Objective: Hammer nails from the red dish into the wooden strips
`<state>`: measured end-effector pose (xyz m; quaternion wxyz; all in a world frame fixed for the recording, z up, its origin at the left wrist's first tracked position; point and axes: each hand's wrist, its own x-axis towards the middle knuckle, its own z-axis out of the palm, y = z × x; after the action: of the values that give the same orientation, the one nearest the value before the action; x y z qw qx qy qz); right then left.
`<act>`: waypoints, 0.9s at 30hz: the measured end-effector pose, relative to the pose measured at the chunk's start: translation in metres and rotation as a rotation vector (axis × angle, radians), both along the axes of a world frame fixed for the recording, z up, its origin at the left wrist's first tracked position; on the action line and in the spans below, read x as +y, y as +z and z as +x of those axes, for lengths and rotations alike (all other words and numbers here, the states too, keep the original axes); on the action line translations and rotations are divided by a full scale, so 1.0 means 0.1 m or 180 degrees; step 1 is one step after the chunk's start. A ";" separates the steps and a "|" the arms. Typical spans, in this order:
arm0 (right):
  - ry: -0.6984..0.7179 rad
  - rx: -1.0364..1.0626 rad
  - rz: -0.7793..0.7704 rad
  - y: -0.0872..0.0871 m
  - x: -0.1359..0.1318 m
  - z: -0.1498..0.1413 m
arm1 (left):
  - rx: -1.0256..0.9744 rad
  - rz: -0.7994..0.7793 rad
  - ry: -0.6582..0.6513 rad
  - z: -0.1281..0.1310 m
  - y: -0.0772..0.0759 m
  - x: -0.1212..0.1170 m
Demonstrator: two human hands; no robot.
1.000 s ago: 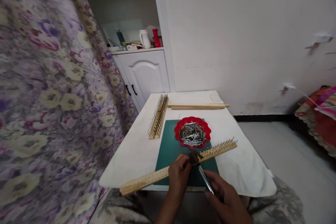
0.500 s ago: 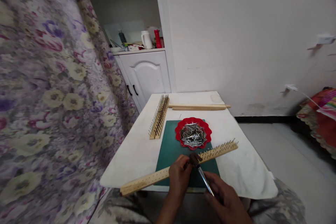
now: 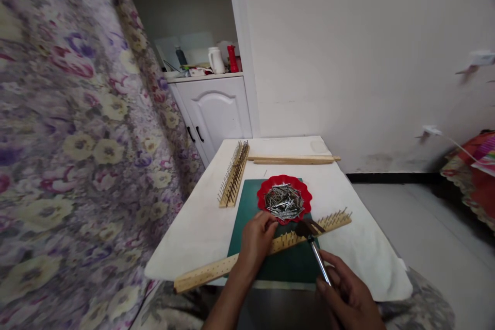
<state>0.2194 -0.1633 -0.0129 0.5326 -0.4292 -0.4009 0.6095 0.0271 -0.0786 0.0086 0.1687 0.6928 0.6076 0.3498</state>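
Note:
My right hand point(image 3: 346, 289) is wrapped round the handle of a claw hammer point(image 3: 318, 262), whose dark head hangs above a wooden strip. My left hand point(image 3: 257, 240) is at the near left rim of a scalloped red bowl point(image 3: 261, 201), fingers drawn together; whatever they may hold is too small to make out. Loose nails point(image 3: 285, 200) fill the bowl. Under my left wrist the wooden strip point(image 3: 207, 272) lies slanted over a green mat point(image 3: 247, 205). Several nails stand in its right part, while small holes or marks dot its left part.
A board full of upright nails point(image 3: 234, 175) lies at the table's left. Bare wooden strips point(image 3: 292, 159) rest along the far side, and a single nail point(image 3: 265, 172) lies near them. The white-covered table point(image 3: 185, 234) stands between a floral curtain point(image 3: 88, 154) and the wall.
My left hand has moved from the wooden strip forward to the bowl's rim. The hammer has shifted right, and its head has turned.

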 end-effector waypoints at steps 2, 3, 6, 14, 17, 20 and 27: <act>-0.0013 0.0039 0.0018 -0.01 0.01 0.00 | 0.0641 -0.0086 0.0013 0.07 0.07 0.19; -0.0012 0.0095 0.0030 -0.02 0.01 0.00 | 0.0963 -0.0199 0.0044 0.11 0.09 0.28; 0.0020 0.0215 0.0031 -0.08 0.02 0.01 | 0.1564 -0.0548 0.0128 0.23 0.08 0.50; -0.0022 0.0239 0.0051 -0.18 0.05 0.03 | 0.1795 -0.0862 0.0300 0.31 0.02 0.64; 0.0021 0.0325 0.0034 -0.16 0.05 0.05 | 0.1816 -0.0930 0.0241 0.29 0.04 0.64; 0.0030 0.0353 0.0051 -0.15 0.05 0.06 | 0.1812 -0.0924 0.0190 0.24 0.08 0.60; -0.0068 0.0434 0.0111 -0.08 0.06 0.02 | 0.1603 -0.0601 0.0088 0.11 0.15 0.43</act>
<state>0.2214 -0.1578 -0.0209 0.5725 -0.3815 -0.3696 0.6246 0.0380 -0.0357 0.0241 0.0713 0.7309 0.6697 0.1105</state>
